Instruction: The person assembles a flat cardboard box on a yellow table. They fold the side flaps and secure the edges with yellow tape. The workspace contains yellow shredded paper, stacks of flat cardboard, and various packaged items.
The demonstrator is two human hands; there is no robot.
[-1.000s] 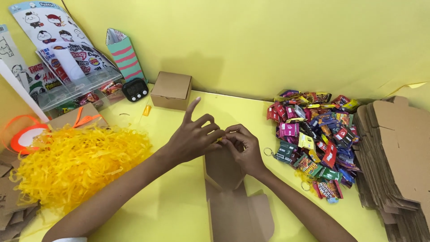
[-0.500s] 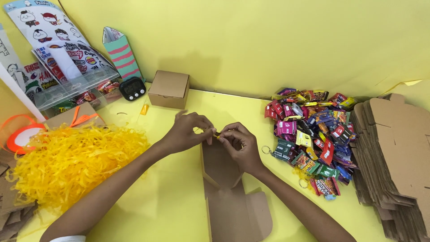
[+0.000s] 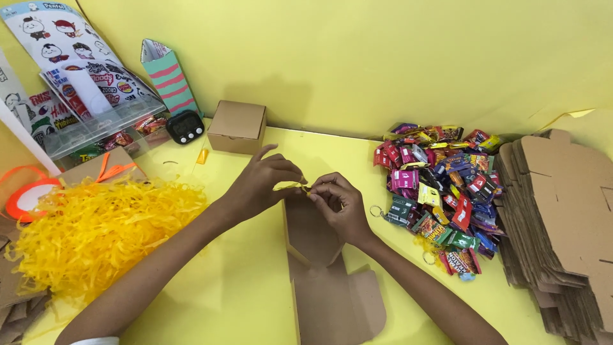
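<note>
Single head view, looking steeply down, close over yellow table (image 3: 255, 306).

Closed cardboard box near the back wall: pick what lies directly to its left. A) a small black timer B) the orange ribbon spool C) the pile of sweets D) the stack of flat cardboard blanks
A: the small black timer sits just left of the closed cardboard box; the sweets and the flat blanks lie far to the right.

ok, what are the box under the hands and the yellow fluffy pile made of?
Open box: looks like plain brown cardboard, matte, with die-cut flaps and fold lines. Yellow pile: thin crinkled strips, probably shredded paper; plastic can't be ruled out. Both hands, left and right, pinch a small yellow strip.
</note>
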